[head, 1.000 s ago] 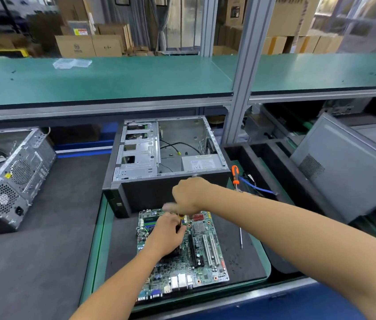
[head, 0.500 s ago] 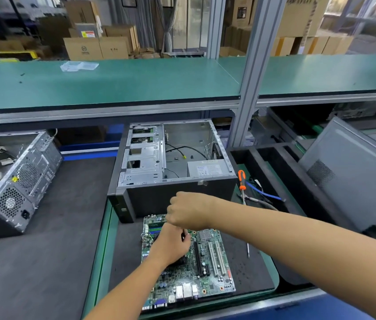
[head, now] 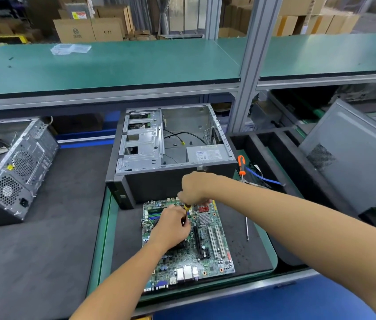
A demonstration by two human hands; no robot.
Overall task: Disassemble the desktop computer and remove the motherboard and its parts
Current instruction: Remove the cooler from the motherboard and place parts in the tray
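Motherboard [head: 202,248] lies flat on the dark foam pad [head: 247,255] of the green tray [head: 100,245], near edge of bench, I/O ports toward the near side. Both hands over its far-left part.

Left hand [head: 171,228] rests on the board near the CPU area, fingers curled round the dark shaft of a screwdriver [head: 186,212] and steadying it. Right hand [head: 196,187] sits above it, fist closed on the same tool's handle; only a bit of yellow-and-black handle shows under the fingers. Tip is hidden, so can't tell which screw or part it sits on.

Right of the board, a second screwdriver [head: 242,169] with orange handle lies on the tray's right side, its long shaft reaching onto the pad, apart from the board. A blue cable [head: 263,179] lies just beside its handle.

Just behind the board: open desktop case [head: 171,153] on its side, drive cage on the left, power supply at the near right, loose black cables inside. Motherboard bay looks bare.

Left, on the dark mat: another computer case [head: 14,172], rear fan grilles facing the camera.
Right: grey side panel [head: 353,155] leaning tilted over black foam dividers.

Far: green shelf [head: 136,63] with a clear plastic bag [head: 70,49] on it, cardboard boxes [head: 87,28] behind.
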